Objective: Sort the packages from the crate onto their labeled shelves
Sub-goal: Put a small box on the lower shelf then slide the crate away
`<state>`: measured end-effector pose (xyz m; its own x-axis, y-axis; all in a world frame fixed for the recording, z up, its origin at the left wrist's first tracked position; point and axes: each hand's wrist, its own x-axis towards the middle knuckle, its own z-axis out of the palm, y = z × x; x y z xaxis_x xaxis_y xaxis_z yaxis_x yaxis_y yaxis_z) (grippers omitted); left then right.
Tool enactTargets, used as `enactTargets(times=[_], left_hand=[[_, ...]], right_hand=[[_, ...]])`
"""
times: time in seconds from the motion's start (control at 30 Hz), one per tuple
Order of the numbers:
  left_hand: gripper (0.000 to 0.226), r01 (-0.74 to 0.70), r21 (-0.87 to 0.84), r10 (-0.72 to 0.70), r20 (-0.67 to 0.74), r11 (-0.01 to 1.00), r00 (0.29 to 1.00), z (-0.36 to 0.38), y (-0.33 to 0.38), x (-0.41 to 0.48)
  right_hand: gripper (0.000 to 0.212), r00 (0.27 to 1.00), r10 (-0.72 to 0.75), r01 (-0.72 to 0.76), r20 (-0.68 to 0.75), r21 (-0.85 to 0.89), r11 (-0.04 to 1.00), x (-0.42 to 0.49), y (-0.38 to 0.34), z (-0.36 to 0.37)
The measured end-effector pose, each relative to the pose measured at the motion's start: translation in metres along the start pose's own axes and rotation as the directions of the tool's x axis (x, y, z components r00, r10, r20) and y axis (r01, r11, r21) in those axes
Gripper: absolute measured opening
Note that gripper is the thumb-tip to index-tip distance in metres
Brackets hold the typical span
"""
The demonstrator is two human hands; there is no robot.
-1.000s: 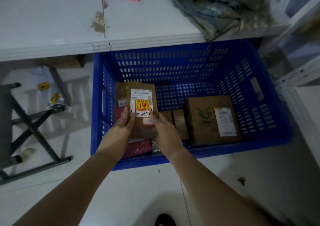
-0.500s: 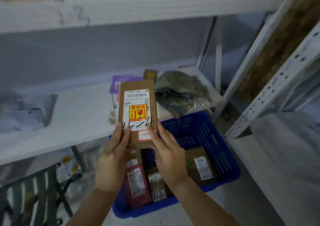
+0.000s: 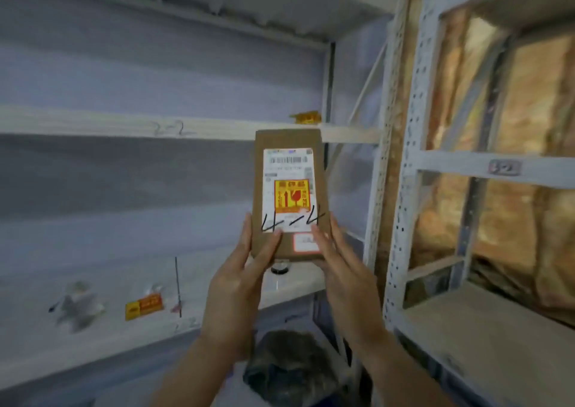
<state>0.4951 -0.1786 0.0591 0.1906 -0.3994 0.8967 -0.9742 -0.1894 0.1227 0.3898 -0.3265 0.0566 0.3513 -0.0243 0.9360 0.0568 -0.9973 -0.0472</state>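
Head view. The person holds one brown cardboard package (image 3: 287, 163) upright between both hands at centre frame, printed face toward the camera.

Left hand (image 3: 241, 285): grips the lower left corner. Thumb lies across the front face with its tip at the bottom edge of the white label (image 3: 287, 170). Fingers (image 3: 247, 230) run nearly straight up the left edge. Hand only slightly curled.

Right hand (image 3: 343, 277): grips the lower right corner, mirroring the left. Fingers (image 3: 335, 232) extend up the right edge, thumb on the front face beside a small red-bordered sticker (image 3: 306, 242). This hand is motion-blurred, so exact contact of the fingertips cannot be told.

Label carries a barcode at the top, a yellow-and-red fragile sticker (image 3: 292, 195) in the middle, and "4-4" handwritten in black just above the thumbs.

Surroundings relative to the hands:
- Above and left: white shelf edge (image 3: 93, 124) marked "2-2" in faint handwriting.
- Above the package top: small yellow item (image 3: 306, 117) on that shelf.
- Left, at wrist height: lower shelf (image 3: 37, 338) with an orange-yellow packet (image 3: 144, 306) and a blurred white object (image 3: 77, 304).
- Right: perforated rack upright (image 3: 404, 188) and a shelf bearing an unreadable tag (image 3: 504, 167).
- Below, between the forearms: dark crumpled bundle (image 3: 289, 372).
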Motion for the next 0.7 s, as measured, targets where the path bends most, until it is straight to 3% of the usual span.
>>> enactTargets(times=[0.17,0.23,0.33,0.47,0.7], left_hand=[[0.071,-0.19,0.007,0.189,-0.134,0.982,0.973,-0.064,0.07,0.108],[0.058,-0.254,0.0,0.249,-0.191,0.967,0.949,-0.075,0.098,0.138],[0.057,-0.324,-0.024,0.311,-0.219,0.946,0.925,-0.084,0.141,0.171],[0.05,-0.382,-0.069,0.35,-0.275,0.922,0.895,-0.092,0.204,0.2],[0.06,-0.52,-0.171,0.43,-0.382,0.837,0.818,-0.095,0.323,0.235]], right_hand=[[0.045,0.983,-0.039,0.016,-0.179,-0.126,0.992,0.096,-0.023,-0.117],[0.044,0.974,-0.046,0.007,-0.221,-0.176,0.984,0.115,-0.027,-0.158],[0.043,0.969,-0.054,-0.004,-0.241,-0.234,0.972,0.131,-0.025,-0.216],[0.063,0.968,-0.101,0.025,-0.23,-0.314,0.949,0.146,-0.027,-0.288],[0.055,0.953,-0.193,0.05,-0.233,-0.506,0.861,0.139,-0.035,-0.429]])
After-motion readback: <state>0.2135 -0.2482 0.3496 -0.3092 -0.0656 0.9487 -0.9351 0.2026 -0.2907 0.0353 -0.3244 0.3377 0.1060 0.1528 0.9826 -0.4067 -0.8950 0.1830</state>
